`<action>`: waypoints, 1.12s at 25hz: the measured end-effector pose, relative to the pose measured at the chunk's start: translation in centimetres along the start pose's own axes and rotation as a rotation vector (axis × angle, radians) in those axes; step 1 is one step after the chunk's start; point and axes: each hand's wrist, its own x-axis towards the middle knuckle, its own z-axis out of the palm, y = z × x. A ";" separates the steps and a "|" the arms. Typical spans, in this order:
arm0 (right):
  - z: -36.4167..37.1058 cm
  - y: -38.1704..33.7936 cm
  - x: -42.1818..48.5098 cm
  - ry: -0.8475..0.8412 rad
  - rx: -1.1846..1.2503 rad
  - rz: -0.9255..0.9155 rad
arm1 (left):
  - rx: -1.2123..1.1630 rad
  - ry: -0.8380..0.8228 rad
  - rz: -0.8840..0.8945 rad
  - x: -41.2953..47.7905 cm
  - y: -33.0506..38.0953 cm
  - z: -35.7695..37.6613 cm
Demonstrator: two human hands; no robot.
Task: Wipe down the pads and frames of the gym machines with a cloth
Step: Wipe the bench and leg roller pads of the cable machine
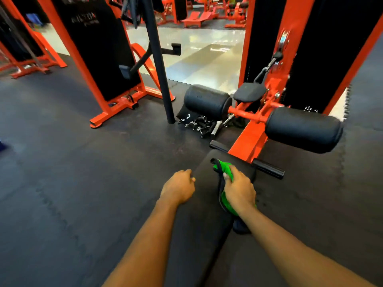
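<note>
A black seat pad (202,195) of an orange-framed machine runs from the bottom centre toward the frame (248,141). My right hand (239,190) grips a green and black cloth (224,168) and holds it down on the pad's far end. My left hand (179,188) sits at the pad's left edge with its fingers curled; whether it holds the edge is unclear. Two black roller pads (207,101) (303,129) stick out either side of the frame, above a black foot bar (267,168).
A pile of cable handles and straps (204,125) lies on the rubber floor left of the frame. A black pole (158,65) and another orange machine (116,104) stand to the left. Dark rubber matting (72,162) spreads around; a shiny pale floor lies beyond.
</note>
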 end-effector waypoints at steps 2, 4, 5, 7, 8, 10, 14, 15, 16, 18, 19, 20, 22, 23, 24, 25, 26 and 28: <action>-4.6 -3.1 -0.3 0.007 0.007 0.035 | -0.078 0.020 0.043 -1.0 3.1 -5.2; -8.9 -5.6 -0.9 -0.001 -0.006 0.055 | -0.133 0.040 0.063 -2.0 6.1 -9.6; -11.2 -6.5 -1.1 -0.004 -0.014 0.071 | -0.155 0.046 0.069 -2.4 7.6 -11.6; -15.2 -7.8 -1.1 0.008 -0.014 0.074 | -0.191 0.048 0.104 -2.5 10.6 -14.7; -16.6 -7.8 -0.7 0.021 0.003 0.081 | -0.202 0.033 0.120 -2.2 11.9 -15.6; -18.4 -6.7 1.4 0.062 0.038 0.098 | -0.222 0.003 0.159 0.4 14.4 -16.1; -20.0 -3.2 8.5 0.125 0.060 0.158 | -0.283 -0.063 0.233 8.7 19.2 -14.8; -20.6 -2.2 11.1 0.150 0.069 0.181 | -0.294 -0.080 0.249 11.5 20.8 -14.5; -21.3 -1.3 13.3 0.175 0.068 0.227 | -0.307 -0.112 0.251 13.9 22.2 -13.7; -23.1 0.2 17.7 0.223 0.060 0.280 | -0.287 -0.163 0.266 18.7 25.2 -12.7; -23.8 1.0 19.2 0.245 0.046 0.300 | -0.258 -0.183 0.268 20.4 26.3 -12.1; -24.5 1.5 20.4 0.265 0.030 0.310 | -0.241 -0.191 0.268 21.8 27.2 -11.8; -25.7 2.4 22.6 0.284 0.017 0.347 | -0.212 -0.202 0.269 24.5 29.0 -11.1; -26.2 2.8 23.4 0.294 0.019 0.382 | -0.192 -0.210 0.293 25.5 29.9 -10.9; -26.7 3.1 24.3 0.308 0.023 0.416 | -0.177 -0.223 0.315 26.3 30.7 -10.7; -27.0 3.4 25.1 0.322 0.032 0.444 | -0.167 -0.247 0.332 27.1 31.4 -10.6; -27.3 3.5 25.7 0.332 0.038 0.464 | -0.154 -0.271 0.351 27.7 32.0 -10.5; -27.6 3.8 27.0 0.342 0.038 0.486 | -0.141 -0.293 0.385 29.1 32.7 -10.0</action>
